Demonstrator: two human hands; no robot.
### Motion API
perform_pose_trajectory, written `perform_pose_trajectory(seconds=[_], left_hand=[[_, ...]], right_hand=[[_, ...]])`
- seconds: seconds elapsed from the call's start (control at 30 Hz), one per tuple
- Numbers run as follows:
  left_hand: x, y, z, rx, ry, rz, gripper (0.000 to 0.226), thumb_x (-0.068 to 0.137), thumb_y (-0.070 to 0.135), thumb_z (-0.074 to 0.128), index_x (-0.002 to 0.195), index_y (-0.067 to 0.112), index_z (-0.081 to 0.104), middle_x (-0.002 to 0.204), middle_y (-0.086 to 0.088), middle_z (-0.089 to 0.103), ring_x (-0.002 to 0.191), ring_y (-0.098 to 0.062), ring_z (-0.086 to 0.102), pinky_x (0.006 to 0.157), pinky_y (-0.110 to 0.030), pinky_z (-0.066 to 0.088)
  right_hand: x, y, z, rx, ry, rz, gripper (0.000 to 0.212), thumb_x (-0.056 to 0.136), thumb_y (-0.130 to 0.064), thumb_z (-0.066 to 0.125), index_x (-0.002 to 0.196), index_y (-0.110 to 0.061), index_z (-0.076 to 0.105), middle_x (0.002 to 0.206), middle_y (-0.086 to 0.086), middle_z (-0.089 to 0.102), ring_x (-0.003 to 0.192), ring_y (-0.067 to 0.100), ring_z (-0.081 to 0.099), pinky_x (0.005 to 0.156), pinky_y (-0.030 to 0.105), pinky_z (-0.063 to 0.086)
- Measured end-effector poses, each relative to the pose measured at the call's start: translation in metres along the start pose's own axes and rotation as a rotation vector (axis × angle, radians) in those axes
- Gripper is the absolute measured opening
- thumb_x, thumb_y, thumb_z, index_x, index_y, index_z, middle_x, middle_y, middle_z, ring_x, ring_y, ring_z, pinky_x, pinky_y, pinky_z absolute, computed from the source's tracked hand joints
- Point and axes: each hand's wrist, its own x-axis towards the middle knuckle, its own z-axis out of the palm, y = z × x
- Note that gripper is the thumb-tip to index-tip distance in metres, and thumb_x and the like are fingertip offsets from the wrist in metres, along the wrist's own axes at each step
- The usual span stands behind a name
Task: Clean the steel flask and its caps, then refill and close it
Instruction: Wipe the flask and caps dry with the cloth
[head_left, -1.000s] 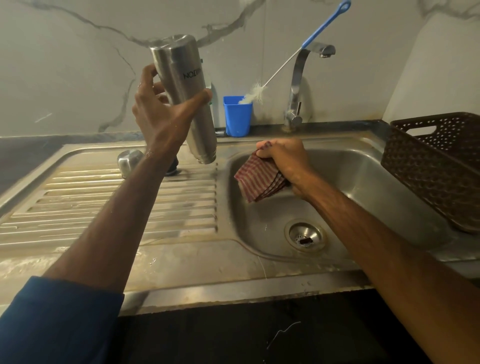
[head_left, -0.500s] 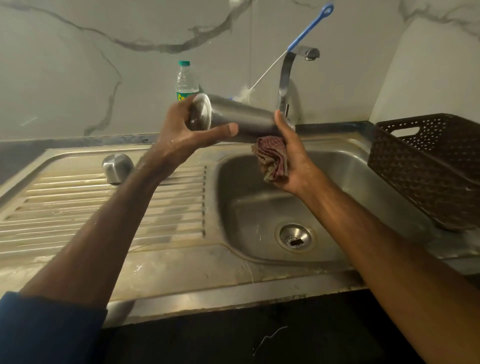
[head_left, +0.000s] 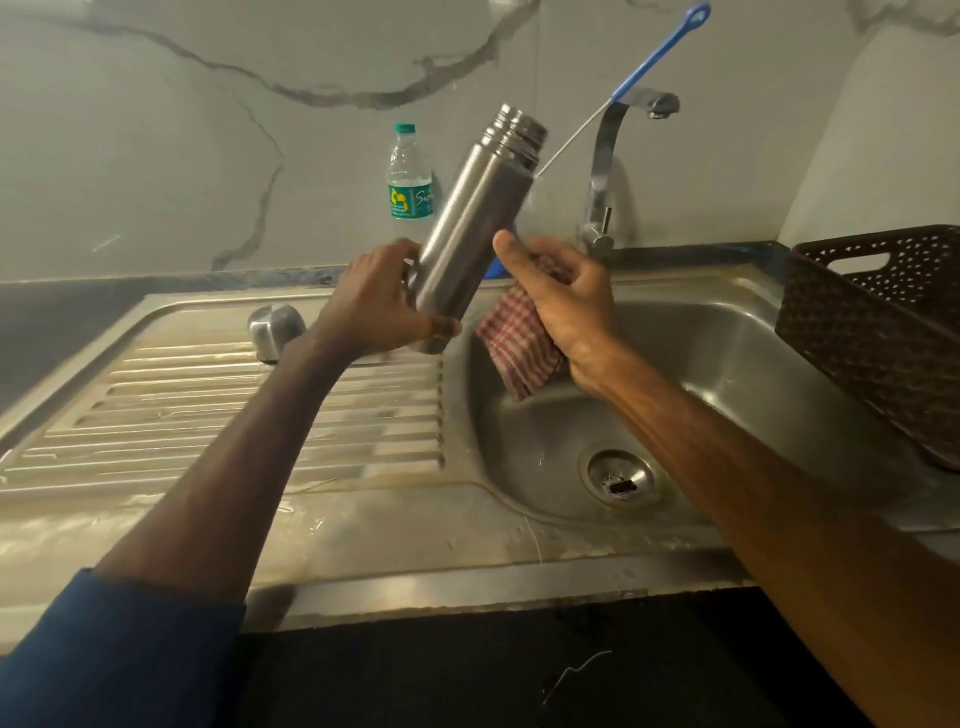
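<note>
Spreading across most of your view, the steel sink (head_left: 415, 525) is the landmark here: its ribbed drainboard (head_left: 208, 415) lies on the left and its bowl on the right. At the sink's far right edge sits a dark woven basket (head_left: 883, 332). Above the sink, where drainboard meets bowl, you hold the steel flask (head_left: 467, 234) tilted, its uncapped threaded mouth up and leaning toward the back right, its base low. Your left hand (head_left: 374, 301) wraps curled fingers and thumb round the flask's lower end. Your right hand (head_left: 566, 291) is beside it over the bowl, thumb laid against the flask's side, the other fingers closed on a red checked cloth (head_left: 519, 348) that hangs below the palm. Behind the sink stands the tap (head_left: 602, 171), with a blue-handled bottle brush (head_left: 654, 57) slanting up past it. A plastic water bottle (head_left: 409, 176) stands at the sink's back wall, left of the flask. One steel cap (head_left: 275, 325) rests at the back of the drainboard. The drain (head_left: 621, 478) is in the bowl's floor.
</note>
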Motion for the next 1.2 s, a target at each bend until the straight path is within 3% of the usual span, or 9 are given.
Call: perform_pose_trajectory(seconds=[0.13, 0.27, 0.37, 0.47, 0.63, 0.73, 0.97, 1.2], left_hand=[[0.0, -0.008, 0.002, -0.106, 0.148, -0.157, 0.078, 0.066, 0.045, 0.095, 0.12, 0.009, 0.053, 0.107, -0.006, 0.061, 0.095, -0.023, 0.058, 0.068, -0.034, 0.044], [-0.002, -0.012, 0.007, -0.196, 0.194, -0.242, 0.082, 0.067, 0.039, 0.097, 0.126, 0.011, 0.046, 0.115, -0.006, 0.059, 0.102, -0.021, 0.059, 0.07, -0.026, 0.048], [-0.004, -0.011, 0.014, -0.176, 0.171, -0.264, 0.079, 0.066, 0.037, 0.097, 0.118, 0.013, 0.044, 0.109, -0.005, 0.056, 0.1, -0.023, 0.059, 0.069, -0.028, 0.05], [-0.005, -0.009, 0.021, -0.172, 0.144, -0.288, 0.079, 0.065, 0.038, 0.097, 0.117, 0.015, 0.043, 0.111, -0.006, 0.056, 0.103, -0.024, 0.058, 0.077, -0.035, 0.053], [-0.008, -0.008, 0.025, -0.202, 0.128, -0.32, 0.085, 0.066, 0.035, 0.098, 0.126, 0.011, 0.043, 0.117, -0.008, 0.056, 0.107, -0.025, 0.057, 0.081, -0.035, 0.052], [-0.01, -0.007, 0.026, -0.205, 0.145, -0.338, 0.084, 0.066, 0.036, 0.097, 0.124, 0.011, 0.042, 0.117, -0.008, 0.055, 0.107, -0.024, 0.056, 0.082, -0.035, 0.052], [-0.01, -0.003, 0.03, -0.244, 0.193, -0.392, 0.085, 0.069, 0.032, 0.097, 0.13, 0.008, 0.043, 0.112, -0.001, 0.051, 0.102, -0.018, 0.051, 0.085, -0.028, 0.047], [-0.009, -0.001, 0.031, -0.254, 0.201, -0.407, 0.085, 0.072, 0.028, 0.095, 0.134, 0.006, 0.042, 0.115, -0.003, 0.052, 0.103, -0.018, 0.051, 0.097, -0.036, 0.053]], right_hand=[[-0.002, 0.019, 0.006, -0.09, -0.031, 0.074, 0.063, 0.071, -0.063, 0.086, 0.119, -0.024, 0.073, 0.11, -0.005, 0.075, 0.094, 0.008, 0.073, 0.08, 0.027, 0.058], [-0.002, 0.022, 0.005, -0.137, -0.068, 0.097, 0.058, 0.077, -0.06, 0.081, 0.122, -0.024, 0.071, 0.109, -0.005, 0.074, 0.094, 0.012, 0.073, 0.083, 0.033, 0.06], [-0.001, 0.026, 0.003, -0.162, -0.071, 0.114, 0.056, 0.077, -0.059, 0.081, 0.12, -0.025, 0.072, 0.104, -0.005, 0.076, 0.09, 0.014, 0.074, 0.084, 0.037, 0.062], [0.0, 0.028, 0.001, -0.158, -0.067, 0.131, 0.054, 0.078, -0.057, 0.082, 0.119, -0.023, 0.072, 0.102, -0.003, 0.076, 0.089, 0.016, 0.075, 0.085, 0.039, 0.062], [-0.002, 0.025, -0.003, -0.161, -0.07, 0.145, 0.039, 0.082, -0.053, 0.08, 0.103, -0.02, 0.074, 0.093, 0.0, 0.077, 0.085, 0.018, 0.075, 0.079, 0.035, 0.061], [-0.001, 0.026, -0.003, -0.178, -0.079, 0.152, 0.037, 0.083, -0.052, 0.079, 0.1, -0.02, 0.074, 0.093, 0.0, 0.076, 0.086, 0.019, 0.074, 0.084, 0.039, 0.062], [0.001, 0.031, -0.002, -0.177, -0.09, 0.18, 0.047, 0.081, -0.055, 0.081, 0.107, -0.017, 0.073, 0.096, 0.003, 0.076, 0.087, 0.021, 0.075, 0.086, 0.044, 0.063], [0.004, 0.035, -0.003, -0.197, -0.097, 0.193, 0.057, 0.079, -0.057, 0.081, 0.114, -0.014, 0.069, 0.099, 0.004, 0.076, 0.086, 0.02, 0.076, 0.083, 0.041, 0.064]])
